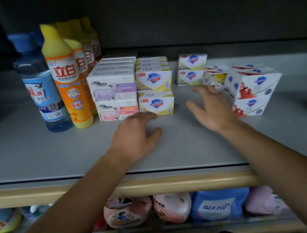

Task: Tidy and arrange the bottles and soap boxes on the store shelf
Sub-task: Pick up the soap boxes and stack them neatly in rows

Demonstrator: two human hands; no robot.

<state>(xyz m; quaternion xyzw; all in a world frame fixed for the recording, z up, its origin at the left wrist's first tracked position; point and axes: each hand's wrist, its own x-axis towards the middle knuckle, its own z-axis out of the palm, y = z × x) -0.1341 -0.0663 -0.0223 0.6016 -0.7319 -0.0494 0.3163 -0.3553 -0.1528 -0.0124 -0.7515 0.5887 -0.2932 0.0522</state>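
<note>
Here, both my hands hover over a grey store shelf, gripping nothing.

My left hand hangs with relaxed fingers just before the yellow soap boxes; my right hand, fingers spread wide, reaches beside the red-and-white soap boxes. At the left stand a blue bottle and orange bottles, then the sheep-print boxes. The back wall is dark; pink and blue jugs fill the shelf below.
</note>
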